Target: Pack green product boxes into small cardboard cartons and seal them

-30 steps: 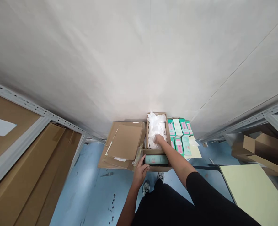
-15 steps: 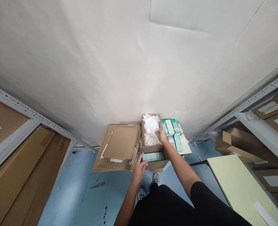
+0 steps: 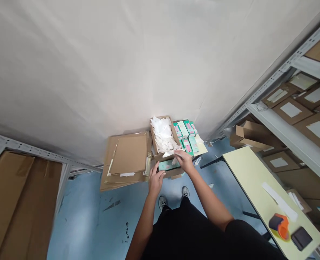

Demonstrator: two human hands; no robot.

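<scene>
My right hand (image 3: 184, 161) pinches a piece of white packing paper (image 3: 172, 153) above a small open cardboard box (image 3: 174, 173). Inside that box lies a mint-green carton (image 3: 165, 165), partly covered by the hand and paper. My left hand (image 3: 156, 177) grips the box's left edge, its thumb and fingers at the rim. Just behind stands a larger cardboard tray (image 3: 174, 133), filled with crumpled white packing paper (image 3: 162, 131). To its right are several green, white and pink cartons (image 3: 187, 145).
Flattened cardboard sheets (image 3: 130, 153) lie stacked at the left. A pale yellow table (image 3: 253, 177) on the right bears an orange tape dispenser (image 3: 281, 228) and a dark flat device (image 3: 301, 238). Shelving with boxes (image 3: 290, 109) runs along the right; large cartons (image 3: 21, 202) stand at the left.
My right hand has drawn a piece of packing paper from the tray toward me, over the small box. My left hand stays at the box's edge. The view has turned to the right.
</scene>
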